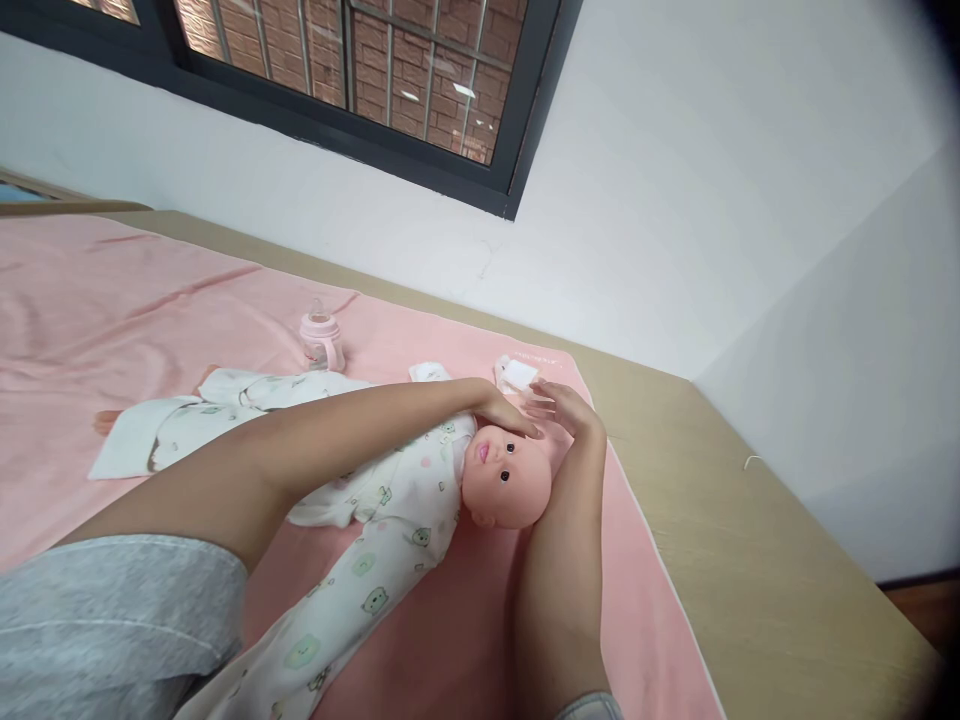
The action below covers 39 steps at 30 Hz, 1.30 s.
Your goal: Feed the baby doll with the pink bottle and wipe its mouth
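A baby doll (pixel 506 480) in a white printed sleepsuit (pixel 390 520) lies on its back on a pink blanket (pixel 112 320), head toward the right. My left hand (pixel 504 412) reaches across the doll's chest and rests with fingers flat on the cheek and side of the head. My right hand (pixel 566 410) comes up from below, behind the top of the head, fingers slightly apart and touching it. Neither hand grips anything.
A small pink baby bottle (pixel 322 342) stands on the blanket behind the doll. Two white folded cloths (pixel 517 373) lie near the blanket's far edge. The tan mattress (pixel 750 560) shows bare at right, beside a white wall and a dark-framed window (pixel 390 80).
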Tool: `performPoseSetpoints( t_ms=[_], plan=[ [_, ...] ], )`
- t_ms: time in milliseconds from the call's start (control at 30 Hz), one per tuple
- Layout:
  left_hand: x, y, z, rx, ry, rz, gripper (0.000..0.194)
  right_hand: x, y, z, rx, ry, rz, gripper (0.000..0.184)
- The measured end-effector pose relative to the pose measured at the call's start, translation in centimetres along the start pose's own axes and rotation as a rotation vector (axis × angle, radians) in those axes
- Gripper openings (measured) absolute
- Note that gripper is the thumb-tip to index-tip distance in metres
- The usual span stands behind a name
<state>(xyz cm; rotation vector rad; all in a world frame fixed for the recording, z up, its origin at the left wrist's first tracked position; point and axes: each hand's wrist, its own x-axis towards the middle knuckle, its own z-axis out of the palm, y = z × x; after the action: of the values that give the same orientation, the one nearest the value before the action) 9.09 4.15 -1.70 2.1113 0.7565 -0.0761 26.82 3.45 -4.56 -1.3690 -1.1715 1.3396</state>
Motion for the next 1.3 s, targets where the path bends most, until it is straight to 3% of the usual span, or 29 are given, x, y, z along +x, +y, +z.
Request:
performPoseSetpoints(
  t_ms=[67, 167, 267, 367, 600, 700, 867, 1000, 1133, 1300],
  plan=[
    [-0.1, 0.4, -0.8, 0.113, -0.057, -0.116, 0.045, 0.0, 0.3, 0.2, 0.014, -0.007, 0.021, 0.017],
    [-1.0, 1.3, -2.2, 0.244, 0.087, -0.160, 0.040, 0.4, 1.2, 0.4, 0.112, -0.069, 0.024, 0.015],
    [-3.2, 2.2, -3.2, 0.333, 0.285, -0.141, 0.039, 1.1, 2.2, 0.6, 0.214, -0.140, 0.014, 0.021],
    [-6.3, 2.9, -3.5, 0.344, 0.427, -0.084, 0.041, 1.4, 2.7, 0.7, 0.265, -0.130, 0.004, 0.022],
    [-11.7, 2.9, -2.5, 0.221, 0.621, 0.039, 0.049, 0.2, 1.2, -0.1, 0.293, -0.083, -0.156, 0.020],
    [-12.5, 2.2, -2.0, 0.146, 0.626, 0.141, 0.044, -0.9, -0.4, -0.8, 0.253, -0.049, -0.268, 0.026],
    [-13.2, 1.2, -0.9, -0.001, 0.622, 0.183, 0.041, -4.2, -4.1, -0.6, 0.067, -0.058, -0.430, 0.036],
    [-13.6, 0.7, -0.1, -0.075, 0.597, 0.243, 0.052, -7.4, -6.9, 1.2, -0.131, -0.214, -0.489, 0.029],
    [-14.4, 0.8, 0.1, -0.116, 0.543, 0.379, 0.058, -10.4, -9.1, 3.7, -0.342, -0.474, -0.502, 0.026],
    [-15.4, 1.5, -0.2, -0.099, 0.333, 0.463, 0.038, -12.8, -10.4, 6.3, -0.546, -0.649, -0.495, 0.026]
  ],
)
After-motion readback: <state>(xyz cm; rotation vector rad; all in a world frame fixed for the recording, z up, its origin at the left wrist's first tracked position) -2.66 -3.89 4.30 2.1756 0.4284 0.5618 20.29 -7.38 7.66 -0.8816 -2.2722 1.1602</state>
